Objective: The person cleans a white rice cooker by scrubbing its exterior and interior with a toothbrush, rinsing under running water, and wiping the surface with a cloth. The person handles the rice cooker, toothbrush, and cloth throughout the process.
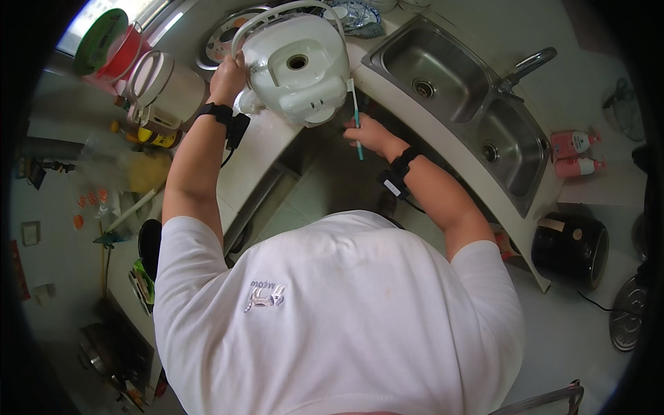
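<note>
A white plastic rice cooker body (332,106) rests tilted at the front edge of the worktop, its open top with a round dark hole facing me. My left hand (228,78) grips its raised white handle at the left side. In my right hand (367,132) is a toothbrush (356,111) with a teal handle, held upright between fingers and thumb. Its white bristles are close beside the cooker's right side; whether they touch it, I cannot tell. A crumpled whitish thing (250,102), perhaps a cloth or bag, lies by the cooker's lower left.
To the right is a steel double sink (436,67) with a faucet (534,59). Behind the cooker stand a round tray (207,49) and glassware on a patterned plate (358,15). A white lidded appliance (176,85) is at left; pink pump bottles (570,142) and a black appliance (569,250) are at right.
</note>
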`<state>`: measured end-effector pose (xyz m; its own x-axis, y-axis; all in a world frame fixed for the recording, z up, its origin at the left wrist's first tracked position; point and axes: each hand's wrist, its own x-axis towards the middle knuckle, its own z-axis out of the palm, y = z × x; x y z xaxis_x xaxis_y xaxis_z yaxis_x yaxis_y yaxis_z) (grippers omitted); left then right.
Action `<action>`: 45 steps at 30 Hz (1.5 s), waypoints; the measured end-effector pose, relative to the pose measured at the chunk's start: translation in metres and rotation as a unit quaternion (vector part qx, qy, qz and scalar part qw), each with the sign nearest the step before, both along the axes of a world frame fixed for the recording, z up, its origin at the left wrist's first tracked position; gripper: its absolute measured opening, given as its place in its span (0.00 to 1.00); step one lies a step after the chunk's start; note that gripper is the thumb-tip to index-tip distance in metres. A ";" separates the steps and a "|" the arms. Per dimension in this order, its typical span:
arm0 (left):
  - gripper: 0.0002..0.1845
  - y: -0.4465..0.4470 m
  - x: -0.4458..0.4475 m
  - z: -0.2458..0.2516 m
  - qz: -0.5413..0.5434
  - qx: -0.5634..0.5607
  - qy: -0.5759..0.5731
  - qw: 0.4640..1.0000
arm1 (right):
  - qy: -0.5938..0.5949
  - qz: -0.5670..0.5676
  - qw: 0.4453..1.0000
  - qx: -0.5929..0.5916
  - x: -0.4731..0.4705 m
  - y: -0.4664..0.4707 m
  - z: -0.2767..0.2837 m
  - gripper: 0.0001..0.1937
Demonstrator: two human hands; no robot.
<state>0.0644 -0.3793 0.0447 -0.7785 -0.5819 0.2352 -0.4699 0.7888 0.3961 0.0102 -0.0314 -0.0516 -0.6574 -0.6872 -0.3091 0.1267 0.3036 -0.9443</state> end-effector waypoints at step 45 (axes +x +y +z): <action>0.18 0.073 -0.049 -0.013 -0.074 -0.046 -0.141 0.986 | -0.235 -0.176 0.901 -0.320 -0.204 -0.007 0.005 0.02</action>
